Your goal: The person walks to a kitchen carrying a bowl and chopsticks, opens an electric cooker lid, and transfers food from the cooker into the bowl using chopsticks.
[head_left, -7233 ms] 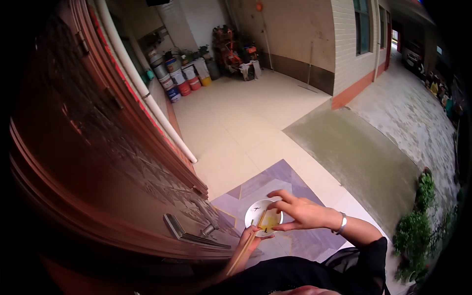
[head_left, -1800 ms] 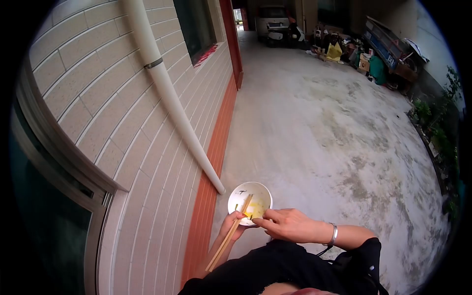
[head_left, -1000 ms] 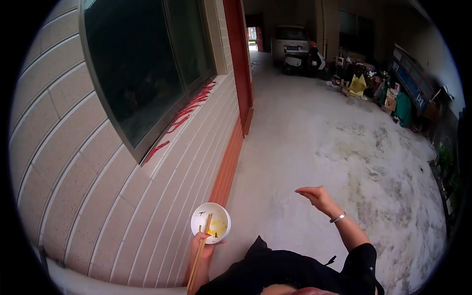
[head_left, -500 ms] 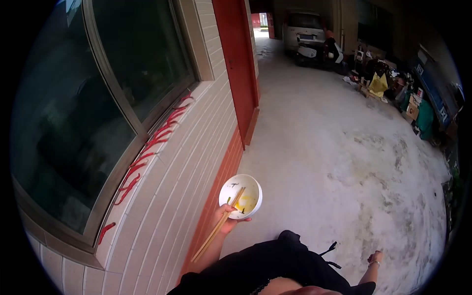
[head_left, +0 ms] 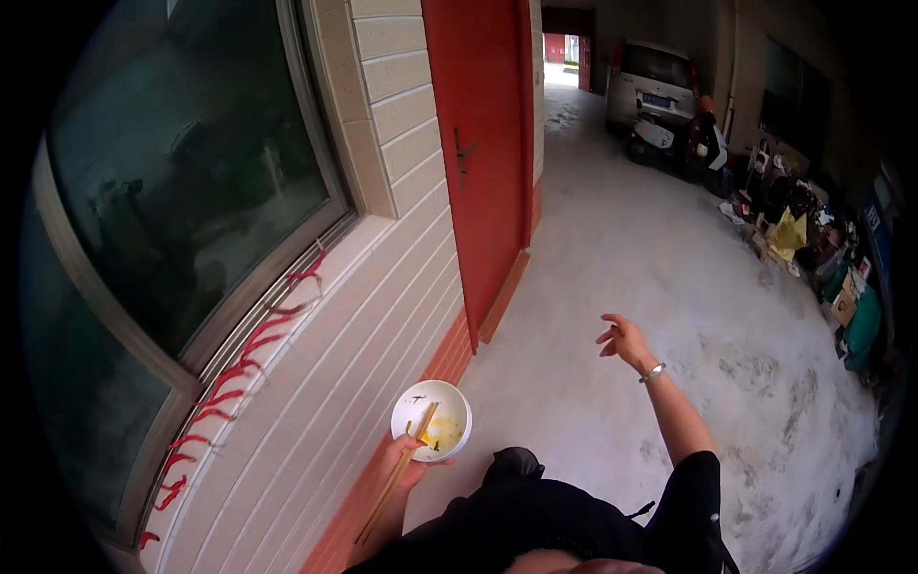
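Note:
My left hand (head_left: 404,463) grips a white bowl (head_left: 457,407) by its near rim, the thumb also pinning a pair of wooden chopsticks (head_left: 387,499) that lean into it. Yellow liquid and a few dark and green scraps lie in the bottom of the bowl. My right hand (head_left: 623,342), with a silver bracelet (head_left: 652,373) at the wrist, is raised in front of me over the floor. Its fingers are apart and hold nothing; the red door (head_left: 488,163) is ahead of it to the left.
Red chili peppers (head_left: 225,397) lie in a row on the window sill at left. A step (head_left: 504,298) juts out under the door. Further along the concrete floor (head_left: 574,249) stand a scooter (head_left: 660,139) and a silver van (head_left: 655,81). Piled clutter (head_left: 789,234) lines the right side.
I have moved forward along the wall, and the door is nearer. My right hand has swung up and forward from low at my side, its fingers opening. The left still holds bowl and chopsticks.

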The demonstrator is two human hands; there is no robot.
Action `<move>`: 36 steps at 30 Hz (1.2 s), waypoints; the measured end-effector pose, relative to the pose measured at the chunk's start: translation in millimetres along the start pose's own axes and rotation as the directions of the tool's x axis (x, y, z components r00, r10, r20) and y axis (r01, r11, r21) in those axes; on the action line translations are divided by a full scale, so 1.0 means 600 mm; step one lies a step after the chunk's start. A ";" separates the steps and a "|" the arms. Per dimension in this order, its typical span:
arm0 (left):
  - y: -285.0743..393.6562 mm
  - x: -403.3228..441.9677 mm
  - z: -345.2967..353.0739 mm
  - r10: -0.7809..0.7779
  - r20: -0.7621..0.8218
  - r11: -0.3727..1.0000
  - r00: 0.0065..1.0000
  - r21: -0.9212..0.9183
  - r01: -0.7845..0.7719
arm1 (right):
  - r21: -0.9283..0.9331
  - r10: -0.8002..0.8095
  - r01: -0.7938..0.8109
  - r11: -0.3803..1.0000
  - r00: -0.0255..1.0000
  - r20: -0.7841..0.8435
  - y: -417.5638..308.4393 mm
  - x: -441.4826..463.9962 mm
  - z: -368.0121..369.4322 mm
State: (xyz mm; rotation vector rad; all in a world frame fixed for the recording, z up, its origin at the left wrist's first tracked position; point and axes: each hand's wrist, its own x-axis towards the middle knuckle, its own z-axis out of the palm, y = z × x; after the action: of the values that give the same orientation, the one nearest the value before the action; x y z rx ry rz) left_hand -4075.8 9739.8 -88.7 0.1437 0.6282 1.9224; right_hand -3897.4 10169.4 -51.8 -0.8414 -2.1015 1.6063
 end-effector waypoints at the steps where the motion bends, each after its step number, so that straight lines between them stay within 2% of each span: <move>1: 0.008 0.038 0.010 0.052 -0.045 0.996 0.998 0.074 -0.049 | -0.007 -0.025 0.026 1.000 0.997 0.068 -0.039 0.043 0.010; 4: 0.037 0.203 0.083 0.046 0.004 0.999 0.999 0.028 -0.047 | -0.071 0.004 0.011 0.997 0.978 0.208 -0.070 0.209 0.008; 7: 0.052 0.345 0.090 0.005 -0.132 0.999 0.991 0.045 0.001 | -0.090 -0.008 0.032 0.995 0.966 0.260 -0.082 0.336 0.001; 8: 0.058 0.369 0.095 -0.040 -0.063 0.999 0.997 -0.031 0.038 | -0.102 0.033 -0.004 0.995 0.959 0.282 -0.113 0.354 0.001; 9: 0.064 0.409 0.097 -0.024 -0.082 0.999 0.996 -0.029 0.022 | -0.094 0.029 0.000 0.996 0.952 0.305 -0.127 0.408 0.004; 11: 0.083 0.482 0.158 0.016 0.057 1.000 0.998 -0.014 -0.016 | -0.170 -0.104 0.167 0.971 0.938 0.332 -0.153 0.520 0.009; 12: 0.093 0.512 0.178 0.060 0.037 0.996 0.998 0.069 -0.062 | -0.241 -0.207 0.307 0.921 0.908 0.363 -0.161 0.585 0.012; 13: 0.098 0.550 0.176 0.081 0.020 0.995 0.997 0.063 -0.082 | -0.302 -0.306 0.440 0.845 0.863 0.401 -0.164 0.661 0.020; 15: 0.087 0.609 0.169 0.150 0.012 0.988 0.989 0.028 -0.150 | -0.413 -0.423 0.584 0.699 0.803 0.421 -0.172 0.793 0.048; 17: 0.056 0.672 0.141 0.191 -0.067 0.980 0.979 -0.042 -0.194 | -0.493 -0.507 0.691 0.529 0.723 0.470 -0.230 0.883 0.057; 18: 0.040 0.684 0.129 0.212 -0.120 0.970 0.970 -0.096 -0.224 | -0.503 -0.502 0.706 0.499 0.709 0.496 -0.225 0.928 0.078; 21: 0.055 0.805 0.119 0.258 -0.196 0.926 0.946 -0.228 -0.300 | -0.524 -0.536 0.781 0.341 0.619 0.574 -0.325 1.078 0.114; 22: 0.065 0.807 0.158 0.316 -0.205 0.921 0.926 -0.167 -0.351 | -0.549 -0.571 0.806 0.223 0.564 0.596 -0.352 1.086 0.137; 23: 0.074 0.831 0.205 0.359 -0.226 0.912 0.905 -0.121 -0.392 | -0.569 -0.578 0.815 0.111 0.519 0.630 -0.370 1.120 0.153; 24: 0.074 0.851 0.196 0.360 -0.362 0.910 0.860 -0.066 -0.409 | -0.543 -0.416 0.838 0.054 0.514 0.750 -0.376 1.147 0.177; 25: 0.074 0.876 0.195 0.348 -0.363 0.915 0.864 -0.068 -0.397 | -0.503 -0.230 0.864 0.005 0.491 0.840 -0.370 1.176 0.197; 27: 0.095 0.925 0.219 0.383 -0.384 0.897 0.841 -0.063 -0.437 | -0.449 -0.309 0.892 -0.044 0.415 0.855 -0.355 1.209 0.224; 29: 0.123 0.962 0.228 0.409 -0.392 0.884 0.824 -0.054 -0.465 | -0.378 0.023 0.923 0.078 0.377 0.926 -0.389 1.205 0.230; 30: 0.135 0.994 0.223 0.405 -0.390 0.886 0.827 -0.056 -0.460 | -0.374 0.032 0.924 0.082 0.372 0.928 -0.381 1.227 0.223; 32: 0.150 1.038 0.193 0.381 -0.439 0.894 0.814 -0.049 -0.445 | -0.247 -0.003 0.889 0.386 0.269 0.963 -0.343 1.256 0.230; 33: 0.163 1.054 0.187 0.385 -0.446 0.892 0.808 -0.044 -0.449 | -0.237 -0.007 0.890 0.389 0.260 0.966 -0.339 1.261 0.234; 35: 0.207 1.091 0.177 0.436 -0.399 0.864 0.807 -0.065 -0.499 | -0.145 0.037 0.861 0.487 0.146 0.989 -0.344 1.273 0.245; 36: 0.212 1.079 0.155 0.435 -0.396 0.872 0.809 -0.040 -0.488 | -0.140 0.059 0.865 0.482 0.128 0.990 -0.332 1.251 0.254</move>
State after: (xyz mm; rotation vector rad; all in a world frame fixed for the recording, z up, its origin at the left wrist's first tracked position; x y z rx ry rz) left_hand -4425.9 10306.0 -64.5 -0.1883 0.7567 2.4976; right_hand -4605.2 10510.8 43.8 1.1461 -3.4041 0.6837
